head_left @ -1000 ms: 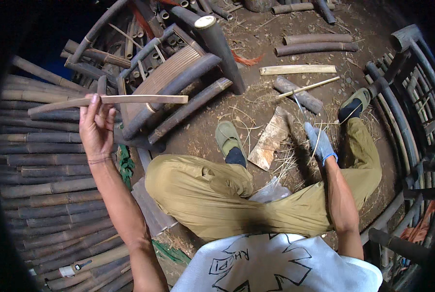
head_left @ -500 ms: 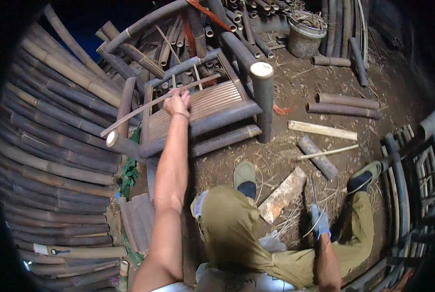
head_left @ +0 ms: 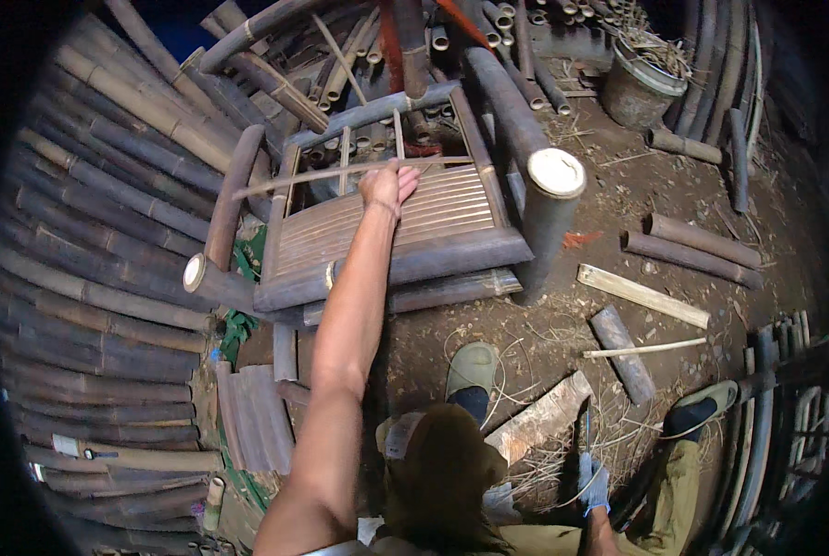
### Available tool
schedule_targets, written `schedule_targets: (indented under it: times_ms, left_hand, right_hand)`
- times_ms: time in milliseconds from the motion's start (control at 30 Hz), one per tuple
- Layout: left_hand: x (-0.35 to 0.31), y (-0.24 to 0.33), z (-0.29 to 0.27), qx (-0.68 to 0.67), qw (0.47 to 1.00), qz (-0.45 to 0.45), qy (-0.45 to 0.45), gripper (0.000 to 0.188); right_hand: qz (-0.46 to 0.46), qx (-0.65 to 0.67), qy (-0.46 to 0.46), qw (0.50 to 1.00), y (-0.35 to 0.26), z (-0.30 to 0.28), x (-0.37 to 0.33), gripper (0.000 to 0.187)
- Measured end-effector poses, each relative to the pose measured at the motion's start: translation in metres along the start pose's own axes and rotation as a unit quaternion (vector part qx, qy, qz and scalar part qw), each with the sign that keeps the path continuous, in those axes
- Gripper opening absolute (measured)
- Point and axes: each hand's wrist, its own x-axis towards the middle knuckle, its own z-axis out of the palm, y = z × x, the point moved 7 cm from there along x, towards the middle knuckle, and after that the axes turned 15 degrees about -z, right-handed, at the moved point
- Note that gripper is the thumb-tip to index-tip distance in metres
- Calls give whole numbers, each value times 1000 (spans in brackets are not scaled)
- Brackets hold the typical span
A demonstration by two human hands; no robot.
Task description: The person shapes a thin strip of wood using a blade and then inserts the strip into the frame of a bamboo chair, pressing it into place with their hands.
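My left hand [head_left: 388, 187] is closed on a long thin bamboo strip [head_left: 317, 175], which lies across the seat opening of a dark bamboo chair frame [head_left: 400, 259]. Parallel bamboo slats [head_left: 377, 222] fill the near part of that seat; two narrow crosspieces [head_left: 398, 135] bridge the open far part. The strip's left end reaches past the frame's left rail. Low at the right, my right hand [head_left: 594, 484] wears a blue-and-white glove and grips a thin, dark, knife-like blade [head_left: 586, 428] pointing away from me. Its handle is hidden in the glove.
Stacked bamboo poles [head_left: 108, 250] line the left side. A wooden board [head_left: 544, 417], thin shavings [head_left: 563, 473], a short bamboo piece [head_left: 623, 355] and a split length [head_left: 644, 295] lie on the dirt floor. A bucket of scraps [head_left: 644, 83] stands at the far right.
My left hand has brought the strip in over the seat, its left end swinging right and farther away from me. The whole view has shifted. My right hand keeps its grip on the blade.
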Motion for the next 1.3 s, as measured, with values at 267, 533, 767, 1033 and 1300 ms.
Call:
schedule_targets:
  times_ms: [267, 533, 767, 1033, 1300]
  left_hand:
    - [-4, 61, 25, 548, 781, 189, 232, 46]
    - [90, 100, -128, 644, 664, 214, 315, 88]
    - [140, 112, -93, 730, 632, 170, 196, 86]
    - [93, 120, -109, 781, 579, 29, 231, 87]
    - [52, 99, -113, 800, 578, 5, 160, 83]
  right_hand:
    - [-86, -92, 66, 990, 1, -1, 3, 35]
    - [19, 5, -39, 999, 74, 22, 4, 64]
    - [-11, -118, -57, 991, 12, 15, 8, 66]
    - [-65, -46, -3, 997, 2, 15, 16, 54]
    - [-53, 10, 40, 998, 38, 22, 22, 55]
